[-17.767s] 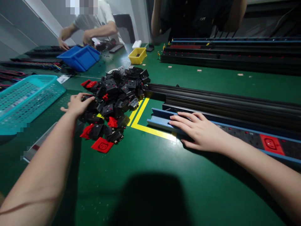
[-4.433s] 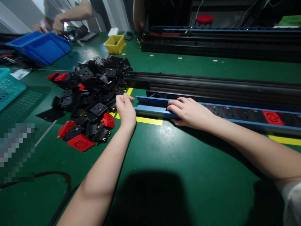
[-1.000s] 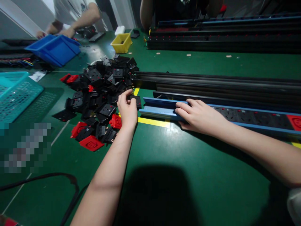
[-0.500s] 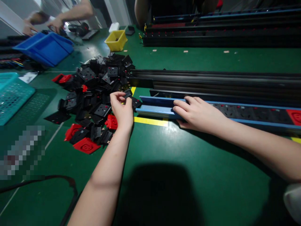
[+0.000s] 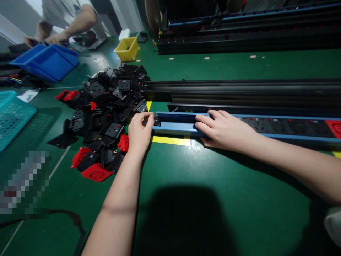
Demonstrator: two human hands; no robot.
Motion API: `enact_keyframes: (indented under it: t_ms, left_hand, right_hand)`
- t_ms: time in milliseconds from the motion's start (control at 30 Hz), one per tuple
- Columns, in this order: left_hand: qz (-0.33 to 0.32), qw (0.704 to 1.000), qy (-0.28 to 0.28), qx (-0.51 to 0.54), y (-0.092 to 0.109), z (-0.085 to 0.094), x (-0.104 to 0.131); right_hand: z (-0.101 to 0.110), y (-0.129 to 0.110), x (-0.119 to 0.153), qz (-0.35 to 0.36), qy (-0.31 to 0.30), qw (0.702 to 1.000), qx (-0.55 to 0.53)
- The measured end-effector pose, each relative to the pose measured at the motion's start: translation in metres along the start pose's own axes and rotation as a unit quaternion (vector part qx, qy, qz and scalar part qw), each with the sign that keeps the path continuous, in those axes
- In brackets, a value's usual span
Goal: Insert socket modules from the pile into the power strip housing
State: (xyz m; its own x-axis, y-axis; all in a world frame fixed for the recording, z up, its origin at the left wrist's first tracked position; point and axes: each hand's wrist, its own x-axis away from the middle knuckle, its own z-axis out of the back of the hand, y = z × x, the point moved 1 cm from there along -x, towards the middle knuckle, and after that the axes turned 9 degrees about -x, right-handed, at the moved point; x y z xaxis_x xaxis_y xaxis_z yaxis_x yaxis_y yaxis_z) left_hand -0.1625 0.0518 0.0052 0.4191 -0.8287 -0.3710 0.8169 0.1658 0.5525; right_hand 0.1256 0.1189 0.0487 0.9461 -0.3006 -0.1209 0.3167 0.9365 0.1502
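A long blue-edged rail [image 5: 176, 127] lies across the green table, with black socket modules and a red one [image 5: 336, 127] seated in it. My left hand [image 5: 139, 132] pinches a black socket module [image 5: 157, 121] at the rail's open left end. My right hand [image 5: 226, 128] rests flat on the rail just to the right, fingers spread over it. A heap of black and red socket modules [image 5: 106, 106] lies left of my left hand.
Long black rails [image 5: 239, 92] lie behind the blue one, more at the far edge [image 5: 239, 35]. A yellow bin [image 5: 127, 49], a blue bin [image 5: 45, 62] and a teal basket [image 5: 12, 115] stand to the left. Other people's arms work at the far side.
My left hand has moved right from the heap and brought the black module to the rail's left end. My right hand has stayed on the rail.
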Motion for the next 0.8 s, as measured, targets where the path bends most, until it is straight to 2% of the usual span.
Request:
enact_keyframes:
  t_ms: [100,167,267,500,600,700,800]
  left_hand:
    - [0.069,0.996,0.040,0.032,-0.008,0.000,-0.002]
    - [0.091,0.993,0.060,0.049,-0.012,-0.001,-0.003]
    - [0.089,0.993,0.072,0.035,-0.013,-0.002,-0.003]
    - [0.063,0.997,0.048,-0.012,-0.001,-0.004,-0.002]
    - [0.035,0.999,0.033,0.013,0.002,-0.004,-0.002]
    - [0.044,0.997,0.025,0.054,-0.001,-0.005,-0.003]
    - [0.060,0.992,0.041,0.106,-0.009,-0.009,-0.008]
  right_hand:
    - [0.000,0.000,0.000,0.003,0.003,1.000,-0.005]
    - [0.000,0.000,0.000,0.003,0.003,1.000,-0.006]
    - [-0.001,0.000,0.000,0.000,-0.002,1.000,-0.002]
    - [-0.001,0.000,0.000,-0.006,-0.014,1.000,0.004]
    - [-0.001,0.000,0.000,-0.005,-0.012,1.000,0.004]
    - [-0.001,0.000,0.000,-0.001,-0.006,1.000,0.003]
    - [-0.002,0.001,0.000,0.003,-0.001,1.000,-0.006]
